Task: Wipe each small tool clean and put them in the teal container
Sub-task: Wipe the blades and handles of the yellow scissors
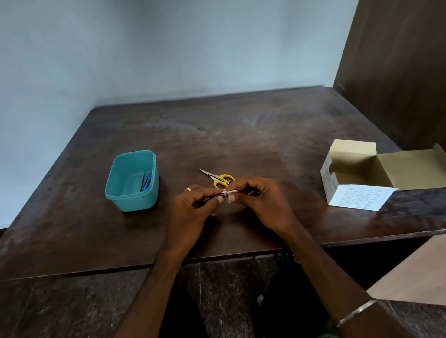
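Note:
Over the table's front middle, my left hand (190,212) grips one end of a small dark metal tool (214,197), held level. My right hand (263,203) pinches a small white wipe (231,194) around the tool's other end. Just behind my hands lie yellow-handled scissors (219,178) on the table, blades pointing back left. The teal container (123,194) stands to the left, open, with a blue-handled tool (146,181) leaning inside it.
An open cardboard box (359,176) with its flap folded out sits at the table's right edge. The dark wooden table (253,130) meets a blue wall behind and a brown panel (412,44) at the right.

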Demonstrator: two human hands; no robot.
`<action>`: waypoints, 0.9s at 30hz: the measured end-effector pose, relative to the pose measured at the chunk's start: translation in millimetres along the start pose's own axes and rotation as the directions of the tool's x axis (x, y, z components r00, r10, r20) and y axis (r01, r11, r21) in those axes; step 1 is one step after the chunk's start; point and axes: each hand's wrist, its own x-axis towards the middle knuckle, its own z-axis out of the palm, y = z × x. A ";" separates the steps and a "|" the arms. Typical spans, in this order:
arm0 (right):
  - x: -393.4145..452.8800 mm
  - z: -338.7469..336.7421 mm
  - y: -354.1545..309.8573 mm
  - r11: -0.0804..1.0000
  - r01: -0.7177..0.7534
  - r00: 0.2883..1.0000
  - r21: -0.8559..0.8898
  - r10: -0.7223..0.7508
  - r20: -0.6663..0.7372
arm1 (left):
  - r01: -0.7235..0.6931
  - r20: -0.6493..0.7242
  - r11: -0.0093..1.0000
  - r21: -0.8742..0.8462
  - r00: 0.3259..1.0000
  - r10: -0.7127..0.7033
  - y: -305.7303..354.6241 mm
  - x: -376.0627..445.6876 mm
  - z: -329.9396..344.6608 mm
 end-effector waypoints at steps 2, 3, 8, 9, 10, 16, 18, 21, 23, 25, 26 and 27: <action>-0.3 0.3 0.4 0.999 -0.005 1.000 0.035 0.005 -0.015 | 0.010 0.006 1.000 -0.014 1.000 -0.010 2.8 -0.7 -0.2; -0.5 0.6 0.6 0.999 -0.009 1.000 0.051 0.010 -0.017 | 0.020 0.005 1.000 -0.022 1.000 -0.020 4.6 -1.2 -0.3; -0.8 1.4 -2.3 0.992 -0.048 0.999 0.120 0.049 0.001 | 0.051 -0.002 0.997 -0.059 0.999 -0.051 8.4 -1.5 -1.1; -1.2 1.4 -3.4 0.989 -0.052 0.999 0.142 0.052 0.004 | 0.055 -0.004 0.997 -0.062 0.998 -0.055 8.8 -1.5 -1.3; -1.7 1.4 -4.6 0.986 -0.053 0.999 0.158 0.053 0.006 | 0.062 -0.002 0.996 -0.065 0.998 -0.063 9.2 -1.5 -1.3; -2.0 3.2 -7.4 0.980 -0.072 0.997 0.187 0.073 0.006 | 0.143 0.047 0.988 -0.064 0.989 -0.140 15.1 -3.3 -0.3; -2.0 3.3 -8.1 0.980 -0.075 0.997 0.182 0.074 0.011 | 0.147 0.060 0.987 -0.070 0.988 -0.143 16.4 -3.5 -0.4; -1.9 3.5 -8.6 0.980 -0.090 0.996 0.180 0.086 0.027 | 0.191 0.075 0.973 -0.130 0.980 -0.182 15.9 -3.9 -0.8; -1.7 3.8 -9.1 0.982 -0.102 0.995 0.156 0.098 0.036 | 0.203 0.082 0.967 -0.150 0.978 -0.193 14.9 -3.3 -1.0; -1.7 3.4 -10.0 0.986 -0.103 0.994 0.133 0.099 0.037 | 0.214 0.085 0.963 -0.163 0.976 -0.202 13.7 -2.5 -0.8; -1.7 3.2 -10.5 0.987 -0.100 0.995 0.126 0.097 0.034 | 0.222 0.084 0.960 -0.173 0.974 -0.210 13.5 -2.1 -0.7; -1.8 3.1 -10.9 0.987 -0.099 0.995 0.123 0.096 0.029 | 0.234 0.085 0.955 -0.185 0.971 -0.221 13.1 -1.8 -0.5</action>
